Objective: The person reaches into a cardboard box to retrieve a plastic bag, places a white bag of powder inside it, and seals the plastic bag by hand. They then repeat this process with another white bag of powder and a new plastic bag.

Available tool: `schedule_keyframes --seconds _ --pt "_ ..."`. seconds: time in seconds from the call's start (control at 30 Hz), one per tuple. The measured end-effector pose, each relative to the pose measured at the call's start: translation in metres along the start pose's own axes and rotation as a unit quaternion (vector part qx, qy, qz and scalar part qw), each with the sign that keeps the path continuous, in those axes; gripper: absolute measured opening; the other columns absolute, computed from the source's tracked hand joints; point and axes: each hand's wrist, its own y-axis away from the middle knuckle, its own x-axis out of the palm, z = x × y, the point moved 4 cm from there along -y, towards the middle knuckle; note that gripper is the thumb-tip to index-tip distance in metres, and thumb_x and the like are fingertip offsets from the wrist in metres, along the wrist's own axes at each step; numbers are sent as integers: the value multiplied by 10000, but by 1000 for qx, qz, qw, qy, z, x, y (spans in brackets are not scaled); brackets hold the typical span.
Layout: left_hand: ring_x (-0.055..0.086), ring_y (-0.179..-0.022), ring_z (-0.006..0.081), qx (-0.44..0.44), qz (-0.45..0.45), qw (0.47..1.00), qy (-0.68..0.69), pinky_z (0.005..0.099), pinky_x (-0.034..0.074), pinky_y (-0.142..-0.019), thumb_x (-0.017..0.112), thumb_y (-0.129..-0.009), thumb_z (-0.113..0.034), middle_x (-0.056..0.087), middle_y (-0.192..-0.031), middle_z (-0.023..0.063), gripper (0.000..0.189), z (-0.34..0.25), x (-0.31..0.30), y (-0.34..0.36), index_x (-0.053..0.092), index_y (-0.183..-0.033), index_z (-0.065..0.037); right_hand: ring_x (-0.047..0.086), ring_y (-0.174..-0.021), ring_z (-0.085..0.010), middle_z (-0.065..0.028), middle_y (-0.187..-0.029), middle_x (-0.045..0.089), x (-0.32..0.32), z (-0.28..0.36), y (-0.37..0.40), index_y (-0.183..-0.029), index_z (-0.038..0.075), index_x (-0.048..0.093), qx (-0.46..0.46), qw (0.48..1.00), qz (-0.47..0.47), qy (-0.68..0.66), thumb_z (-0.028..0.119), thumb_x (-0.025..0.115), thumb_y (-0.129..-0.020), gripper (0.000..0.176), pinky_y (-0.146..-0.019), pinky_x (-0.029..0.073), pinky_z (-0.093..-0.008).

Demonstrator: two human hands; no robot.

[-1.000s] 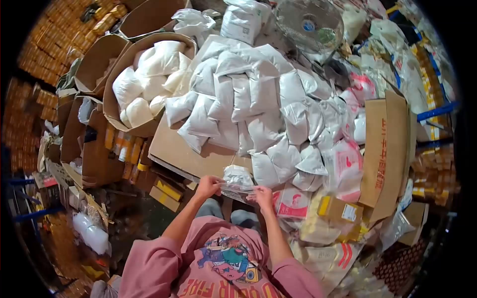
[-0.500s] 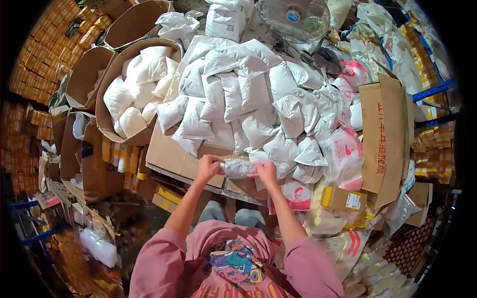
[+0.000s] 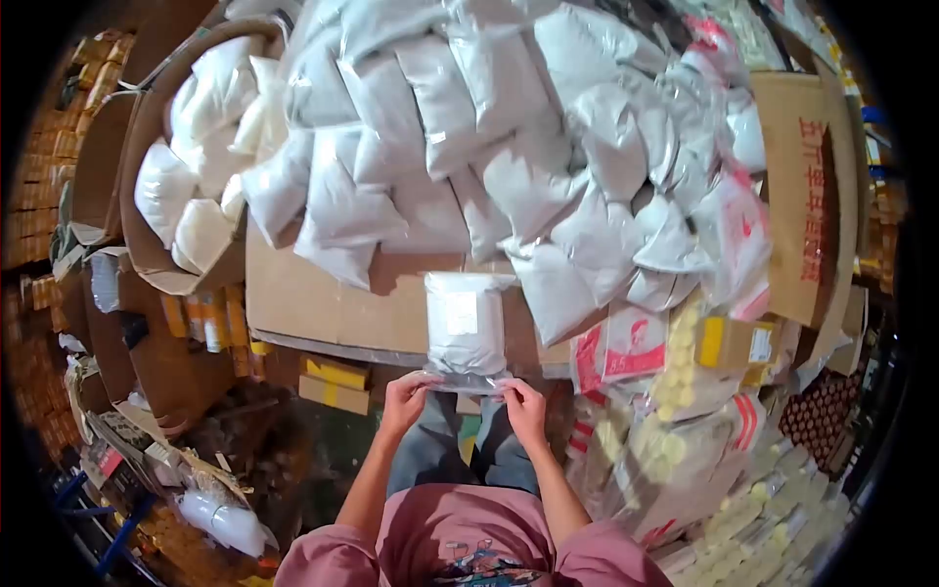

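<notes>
A clear plastic bag of white powder (image 3: 467,323), with a white label on its face, lies at the front edge of the cardboard-covered table (image 3: 323,293). Its flat mouth hangs toward me over the edge. My left hand (image 3: 404,399) pinches the left corner of that mouth, and my right hand (image 3: 521,403) pinches the right corner. Between them the film is stretched sideways. Just beyond lies a heap of filled white bags (image 3: 430,98), the nearest ones a little above the labelled bag.
Left of the table stands a round-sided carton (image 3: 132,230) with large white bags in it. An upright cardboard box (image 3: 790,196) with red print flanks the heap on the right. Pink-printed bags (image 3: 634,342), a small taped box (image 3: 736,342) and sacks (image 3: 675,470) sit lower right.
Both hands have come down toward my body, drawing the bag's mouth to the table edge. The bag now shows its labelled face. My view has tilted and moved closer to the table.
</notes>
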Motion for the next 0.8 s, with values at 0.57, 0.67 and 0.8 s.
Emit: schedule_keyframes --seconds 0.57,0.67,0.8 --pt "589 -839 144 36 -204 954 217 273 479 -771 595 -822 67 614 -941 70 187 114 23 54 552 -993 5 577 -671 -77 -48 -772 628 -5 -71 -14 -865 -5 569 67 988 12 -138 139 681 -862 183 -598 475 -229" --pt "602 -936 219 13 -183 868 462 330 512 -780 571 -873 -66 588 -1056 132 354 119 61 46 440 -1199 -23 591 -635 -99 -51 -751 634 -1 -84 -9 -841 5 596 134 974 53 -177 136 686 -859 160 -593 476 -232" --pt "637 -909 207 -134 -134 863 467 340 533 -790 585 -909 -92 632 -1050 139 264 111 117 45 556 -1129 52 596 -641 -92 -34 -747 640 -6 -101 0 -830 10 634 159 970 16 -185 151 666 -880 153 -599 472 -221"
